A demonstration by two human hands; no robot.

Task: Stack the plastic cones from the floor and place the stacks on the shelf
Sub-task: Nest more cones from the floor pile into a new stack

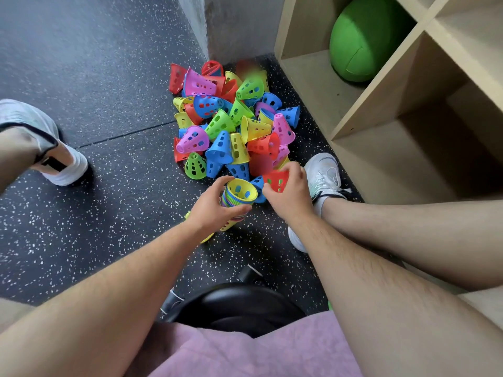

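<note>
A heap of loose perforated plastic cones (231, 123) in red, blue, green, yellow and pink lies on the dark speckled floor by the wall corner. My left hand (212, 208) grips a tilted stack of nested cones (238, 198); a yellow cone is on top with its wide mouth facing up. My right hand (288, 191) holds a single red cone (277, 179) just right of the stack's mouth, above the near edge of the heap. The wooden cube shelf (381, 110) stands to the right.
A green ball (364, 42) fills an upper shelf compartment; the lower compartment beside my right white shoe (324, 175) holds nothing visible. My left shoe (54, 159) is at far left. A black stool seat (236, 306) sits under me.
</note>
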